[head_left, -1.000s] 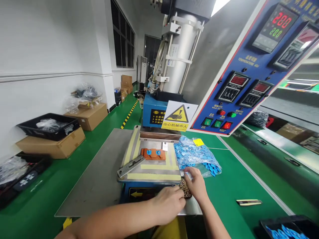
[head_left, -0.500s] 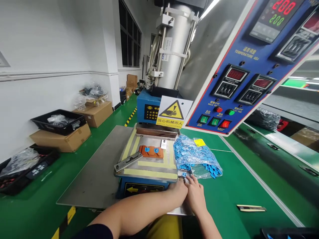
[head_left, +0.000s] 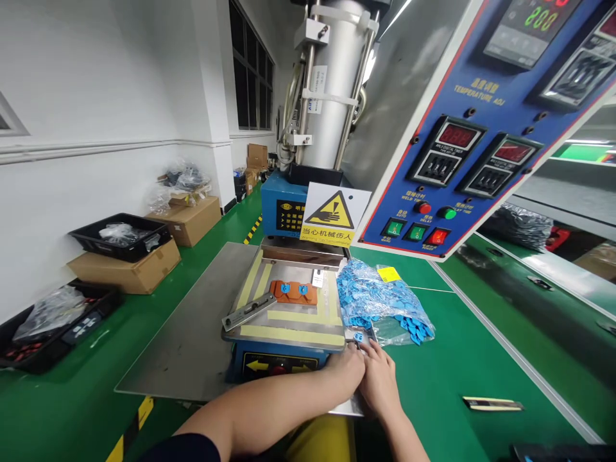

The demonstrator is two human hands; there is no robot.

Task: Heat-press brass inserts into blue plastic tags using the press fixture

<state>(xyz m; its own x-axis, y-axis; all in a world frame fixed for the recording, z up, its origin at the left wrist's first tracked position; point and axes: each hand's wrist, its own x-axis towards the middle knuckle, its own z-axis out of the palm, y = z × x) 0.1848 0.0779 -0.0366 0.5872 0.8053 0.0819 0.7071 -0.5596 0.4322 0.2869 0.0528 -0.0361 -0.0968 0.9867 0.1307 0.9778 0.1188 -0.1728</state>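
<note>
My left hand (head_left: pixel 348 369) and my right hand (head_left: pixel 380 377) are side by side at the front right corner of the machine's plate, touching each other. Both have their fingers bent inward over a small shallow tray. What the fingertips pinch is too small and partly covered to name. Just beyond them lies a small blue plastic piece (head_left: pixel 358 336). A clear plastic bag of blue pieces (head_left: pixel 375 298) spills open beside the tray. On the taped plate (head_left: pixel 289 332) sits an orange-brown holder (head_left: pixel 292 298) with two blue pieces, touching a metal bar (head_left: pixel 249 312).
A blue control panel (head_left: pixel 452 212) overhangs at the right, behind a hand-hazard warning sign (head_left: pixel 334 213). The press cylinder (head_left: pixel 332 83) rises at the back. A cutter-like tool (head_left: pixel 493 403) lies on the green table (head_left: pixel 462 346). Boxes (head_left: pixel 128 266) and black crates (head_left: pixel 115 236) line the left wall.
The view has shifted slightly. Both hands stay over the same spot with only small finger movement, and a little more of the blue piece in front of them shows.
</note>
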